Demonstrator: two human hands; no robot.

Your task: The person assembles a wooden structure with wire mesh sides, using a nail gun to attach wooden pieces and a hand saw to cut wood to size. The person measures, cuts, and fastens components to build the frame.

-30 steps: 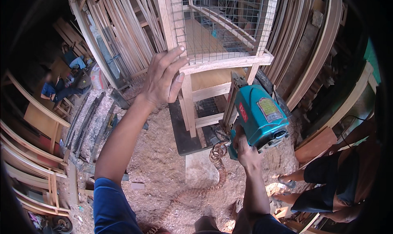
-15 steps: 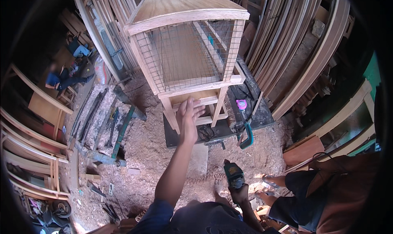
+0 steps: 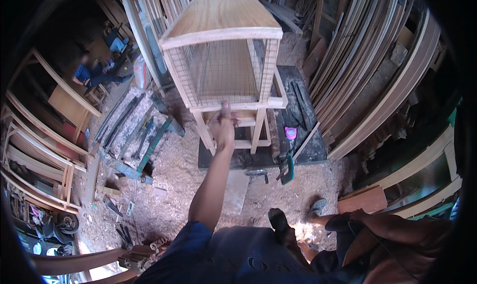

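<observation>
A wooden cage [image 3: 222, 16] with wire mesh sides and a plywood top stands on legs in front of me. My left hand [image 3: 224, 127] is at its lower front rail [image 3: 233, 106], thumb up against the wood and fingers curled beneath. Close to my body, my right hand [image 3: 292, 238] grips a dark green and black power tool [image 3: 279, 219], apparently a drill; its lower part is hidden. Right of the cage's legs lie a pink tape measure [image 3: 290, 133] and a teal-handled saw [image 3: 288, 168].
The cage rests on a dark platform [image 3: 313, 152] above a shavings-covered floor. A low slatted bench [image 3: 131, 135] stands left. Long boards [image 3: 355, 70] lean at the right. A co-worker [image 3: 392, 244] is close at my right; other people [image 3: 89, 73] sit at the far left.
My left hand has moved up from before the frame onto the cage's lower rail. The power tool is drawn closer to my body. The whole view has shifted.
</observation>
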